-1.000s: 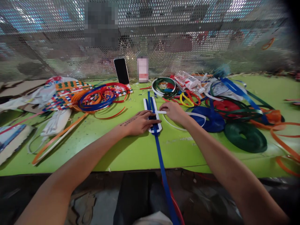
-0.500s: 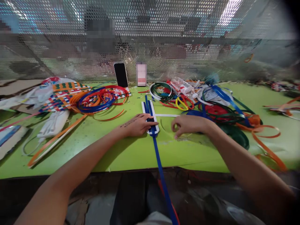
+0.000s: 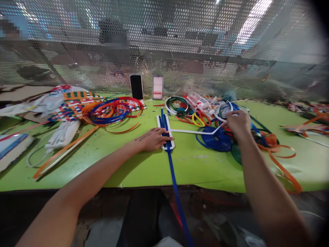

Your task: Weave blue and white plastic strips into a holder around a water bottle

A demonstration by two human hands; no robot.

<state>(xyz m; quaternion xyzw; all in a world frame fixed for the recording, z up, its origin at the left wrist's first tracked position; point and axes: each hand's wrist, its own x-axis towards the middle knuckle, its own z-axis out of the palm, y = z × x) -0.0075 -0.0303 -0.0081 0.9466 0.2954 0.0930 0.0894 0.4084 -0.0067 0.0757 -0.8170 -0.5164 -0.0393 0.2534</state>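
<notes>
In right hand (image 3: 238, 121), white strip (image 3: 195, 131).

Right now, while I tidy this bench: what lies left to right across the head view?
White glove → orange and blue coils → left hand → blue roll → right hand pinching the white strip → orange strap.

Bottom edge cuts off the blue strap (image 3: 177, 192); left hand (image 3: 154, 139) partly covers the woven strips (image 3: 164, 120); card (image 3: 157, 87) blurred.
</notes>
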